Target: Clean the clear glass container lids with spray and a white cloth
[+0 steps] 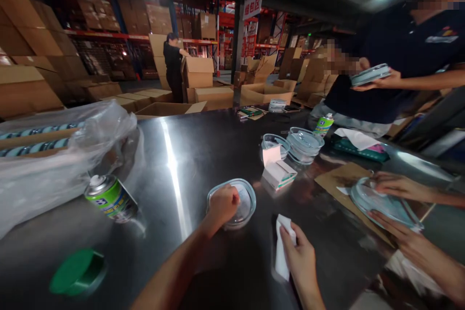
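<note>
A clear glass food container (250, 208) with a bluish rim rests on the dark metal table in front of me. My left hand (222, 204) is closed in a fist over its left part; whatever the fingers hold is hidden. Something pale shows inside the container. To the right, my right hand (300, 249) pinches a folded white cloth (282, 252) just above the tabletop. A green-labelled spray can (111, 198) stands at the left, and a green cap (78, 271) lies nearer to me.
An opened small white box (279, 174) sits before stacked glass containers (305, 145). At the right, a co-worker's hands (403, 186) work on a glass lid (381, 201) over cardboard. Another person holds a glass container (370, 75). Plastic-wrapped goods (109, 131) lie left.
</note>
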Demonstrator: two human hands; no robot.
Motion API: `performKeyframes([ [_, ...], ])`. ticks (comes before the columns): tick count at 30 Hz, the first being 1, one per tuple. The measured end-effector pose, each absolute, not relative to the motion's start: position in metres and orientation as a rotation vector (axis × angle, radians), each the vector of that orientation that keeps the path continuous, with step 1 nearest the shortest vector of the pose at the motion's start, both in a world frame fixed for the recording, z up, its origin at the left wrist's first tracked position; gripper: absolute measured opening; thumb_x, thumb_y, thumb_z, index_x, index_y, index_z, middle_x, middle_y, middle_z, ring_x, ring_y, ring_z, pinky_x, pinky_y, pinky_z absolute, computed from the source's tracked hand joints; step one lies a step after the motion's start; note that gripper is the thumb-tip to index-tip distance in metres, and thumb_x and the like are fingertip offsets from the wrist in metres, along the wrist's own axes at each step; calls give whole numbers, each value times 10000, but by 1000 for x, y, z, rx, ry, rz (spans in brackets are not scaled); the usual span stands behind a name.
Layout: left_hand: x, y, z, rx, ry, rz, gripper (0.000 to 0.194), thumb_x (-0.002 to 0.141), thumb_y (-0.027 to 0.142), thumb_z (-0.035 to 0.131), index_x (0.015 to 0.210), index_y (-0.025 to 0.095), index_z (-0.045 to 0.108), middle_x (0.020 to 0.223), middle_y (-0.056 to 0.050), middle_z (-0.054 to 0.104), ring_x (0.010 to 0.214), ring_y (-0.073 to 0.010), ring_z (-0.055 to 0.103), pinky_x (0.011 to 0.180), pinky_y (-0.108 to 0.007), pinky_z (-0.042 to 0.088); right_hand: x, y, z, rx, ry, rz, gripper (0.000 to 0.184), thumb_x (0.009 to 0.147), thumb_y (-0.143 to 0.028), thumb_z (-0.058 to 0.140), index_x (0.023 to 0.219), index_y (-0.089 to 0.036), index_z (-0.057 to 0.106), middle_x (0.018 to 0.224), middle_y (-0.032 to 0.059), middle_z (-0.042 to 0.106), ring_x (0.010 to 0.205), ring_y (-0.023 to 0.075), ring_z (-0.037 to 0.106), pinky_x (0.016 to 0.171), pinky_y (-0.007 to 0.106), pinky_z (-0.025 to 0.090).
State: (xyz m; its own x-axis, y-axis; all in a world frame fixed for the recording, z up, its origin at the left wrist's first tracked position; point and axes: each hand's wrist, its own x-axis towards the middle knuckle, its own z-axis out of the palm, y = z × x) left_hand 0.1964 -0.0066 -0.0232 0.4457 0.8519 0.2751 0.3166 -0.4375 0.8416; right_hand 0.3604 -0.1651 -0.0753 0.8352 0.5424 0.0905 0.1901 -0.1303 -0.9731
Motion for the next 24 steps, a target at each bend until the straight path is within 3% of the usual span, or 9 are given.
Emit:
performKeyframes([
  [8, 188, -3, -7, 1752, 851, 884, 95, 713, 194, 640, 629, 149, 644, 607, 15, 582, 583, -123, 511, 585, -256, 395, 362, -165, -81, -1741, -605, 269, 546, 620, -588, 660, 916, -132, 709, 805, 91, 722, 684, 238, 638, 598, 305, 500],
  [11, 186, 0, 0, 1662, 813, 913, 117, 728, 205, 619, 658, 141, 687, 600, -12, 605, 558, -132, 533, 533, -249, 393, 361, -164, -81, -1736, -686, 240, 513, 647, -579, 643, 912, -144, 710, 826, 88, 718, 719, 235, 634, 642, 315, 503],
  [15, 180, 4, 16, 1597, 754, 1079, 179, 745, 194, 570, 730, 171, 747, 787, -59, 670, 718, -166, 598, 646, -262, 448, 360, -161, -74, -1696, -865, 203, 381, 667, -535, 633, 779, -181, 720, 836, 82, 679, 819, 234, 616, 763, 334, 488],
  [18, 171, 3, 31, 1560, 724, 1189, 202, 741, 187, 587, 859, 197, 752, 943, -61, 654, 780, -150, 594, 681, -249, 460, 364, -157, -69, -1685, -942, 172, 336, 651, -501, 633, 736, -186, 718, 852, 98, 652, 831, 237, 605, 749, 342, 485],
  [24, 149, -6, 58, 1529, 755, 1318, 414, 732, 144, 624, 1132, 246, 656, 1093, -44, 584, 842, -126, 560, 688, -225, 452, 379, -140, -68, -1722, -928, 127, 455, 678, -506, 576, 924, -139, 686, 926, 131, 688, 859, 261, 638, 789, 394, 500],
])
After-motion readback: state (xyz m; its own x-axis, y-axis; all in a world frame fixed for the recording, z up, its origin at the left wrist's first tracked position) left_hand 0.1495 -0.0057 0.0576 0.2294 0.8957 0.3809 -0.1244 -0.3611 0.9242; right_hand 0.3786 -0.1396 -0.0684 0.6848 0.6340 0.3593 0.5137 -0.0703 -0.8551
